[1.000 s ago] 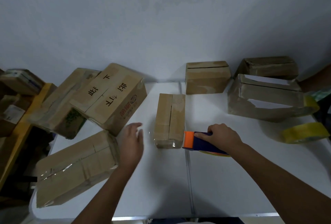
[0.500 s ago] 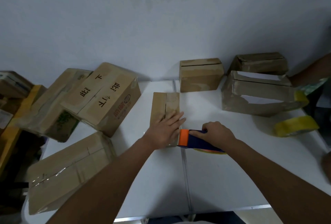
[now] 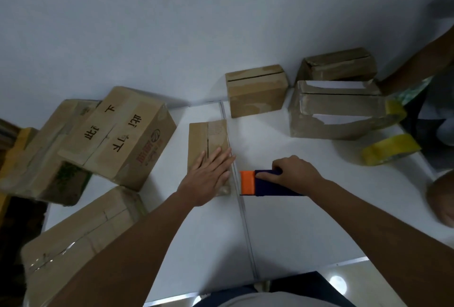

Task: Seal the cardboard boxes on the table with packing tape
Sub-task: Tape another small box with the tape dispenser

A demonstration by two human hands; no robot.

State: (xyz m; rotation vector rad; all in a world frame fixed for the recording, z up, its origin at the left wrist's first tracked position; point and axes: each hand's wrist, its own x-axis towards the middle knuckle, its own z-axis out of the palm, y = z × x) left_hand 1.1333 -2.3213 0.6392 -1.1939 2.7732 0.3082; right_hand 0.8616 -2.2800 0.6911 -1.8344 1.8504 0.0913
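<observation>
A small narrow cardboard box [image 3: 207, 136] lies in the middle of the white table [image 3: 307, 220], its top seam running away from me. My left hand [image 3: 208, 176] rests flat on the box's near end with straight fingers. Just right of the box, my right hand [image 3: 293, 175] grips a blue tape dispenser [image 3: 260, 182] with an orange front, low over the table. The tape roll in the dispenser is hidden by my hand.
Three larger boxes [image 3: 118, 134] crowd the table's left side. A small box [image 3: 256, 90] and two open boxes [image 3: 336, 110] stand at the back right. A yellow tape roll [image 3: 390, 149] lies far right, near another person's arm [image 3: 417, 61].
My left hand moved from left of the small box onto its near end and now lies flat there. My right hand and the dispenser stayed beside the box.
</observation>
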